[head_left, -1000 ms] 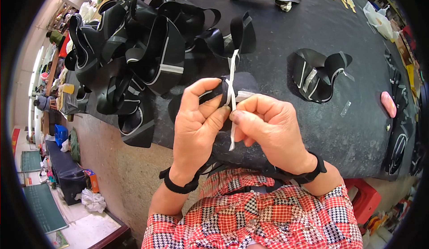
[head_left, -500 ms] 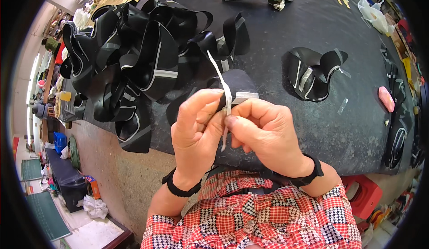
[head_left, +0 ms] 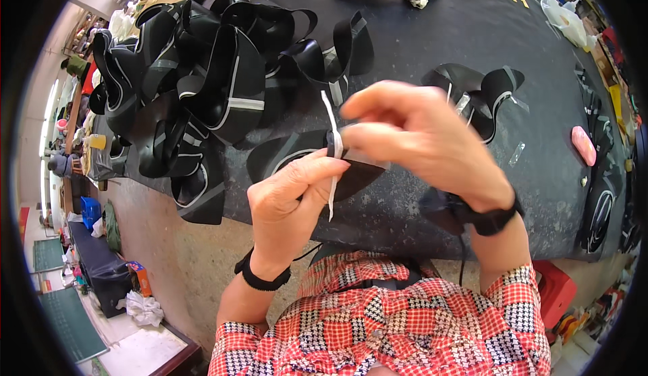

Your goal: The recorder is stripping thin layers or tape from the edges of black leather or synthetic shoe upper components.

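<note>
Above the table's near edge, my left hand (head_left: 287, 200) pinches a black band (head_left: 287, 152) where a thin white strip (head_left: 330, 116) crosses its edge. The strip's upper end points away from me and its lower end hangs below the thumb. The band's curved body, with a pale line along it, spreads behind the hands. My right hand (head_left: 422, 136), blurred by motion, is just right of the strip. Its thumb and forefinger are apart with nothing visible between them, and its other fingers curl. Part of the band is hidden behind the hands.
A heap of black looped bands (head_left: 202, 72) with pale lines fills the table's (head_left: 405, 45) left side. Another looped band (head_left: 496, 92) lies right, partly behind my right hand. Farther right are a pink object (head_left: 583, 146) and a plastic bag (head_left: 565, 18). A red stool (head_left: 555, 295) stands below the edge.
My right hand has left the strip beside my left fingers and moved up and right. My left hand keeps its pinch, slightly lower and to the left.
</note>
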### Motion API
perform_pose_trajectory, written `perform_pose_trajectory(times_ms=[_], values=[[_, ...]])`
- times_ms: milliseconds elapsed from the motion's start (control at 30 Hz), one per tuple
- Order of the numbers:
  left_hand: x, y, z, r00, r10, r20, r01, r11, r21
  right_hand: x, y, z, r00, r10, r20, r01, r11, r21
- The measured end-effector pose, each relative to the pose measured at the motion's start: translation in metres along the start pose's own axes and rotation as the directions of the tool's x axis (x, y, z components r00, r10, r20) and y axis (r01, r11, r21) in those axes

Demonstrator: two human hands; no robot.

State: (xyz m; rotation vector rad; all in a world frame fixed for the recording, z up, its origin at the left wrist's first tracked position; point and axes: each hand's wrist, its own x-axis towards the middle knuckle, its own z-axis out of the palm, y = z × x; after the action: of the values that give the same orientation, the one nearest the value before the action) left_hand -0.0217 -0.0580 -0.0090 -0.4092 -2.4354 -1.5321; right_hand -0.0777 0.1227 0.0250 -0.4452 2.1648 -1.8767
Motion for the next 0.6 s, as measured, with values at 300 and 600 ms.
perform_pose_trajectory(times_ms=[300,600], values=[[-0.004,0.0,-0.004,0.985,-0.164,-0.046,0.148,0.957,-0.25,0.01,0.028,0.027,0.998,0.007,0.062,-0.035,0.89,0.454],[0.024,-0.004,-0.014,0.82,-0.427,0.381,0.564,0.49,-0.665,-0.01,0.062,0.065,0.525,-0.774,-0.353,0.602,0.631,-0.489]])
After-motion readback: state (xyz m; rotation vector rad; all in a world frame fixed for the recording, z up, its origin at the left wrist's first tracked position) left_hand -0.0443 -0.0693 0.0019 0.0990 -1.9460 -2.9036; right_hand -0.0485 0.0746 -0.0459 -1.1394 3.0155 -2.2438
